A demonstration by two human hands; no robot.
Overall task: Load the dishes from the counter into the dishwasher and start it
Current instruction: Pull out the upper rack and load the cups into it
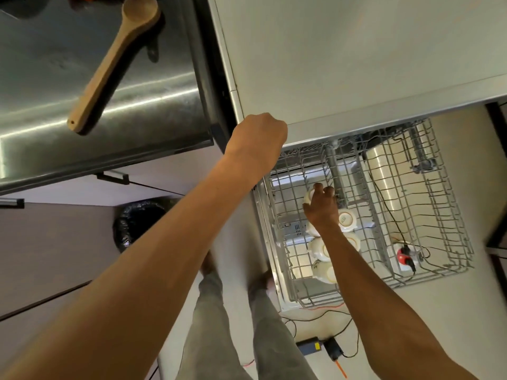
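Observation:
The grey wire dishwasher rack (428,272) is pulled out below the white dishwasher top (343,58). Several white bowls (347,221) lie upside down in a row along the rack's left side. My right hand (322,205) reaches down into the rack and grips a small white bowl (308,196) at the far end of that row. My left hand (259,133) rests on the front corner of the dishwasher top, fingers curled over the edge and hidden. A wooden spoon (115,58) lies on the steel counter (41,113) at the upper left.
A black bin bag (137,223) stands on the floor under the counter. Cables, a small power box (310,346) and a red-and-white plug (406,256) lie on the floor by the rack. My legs are below. A dark frame (496,187) stands at the right edge.

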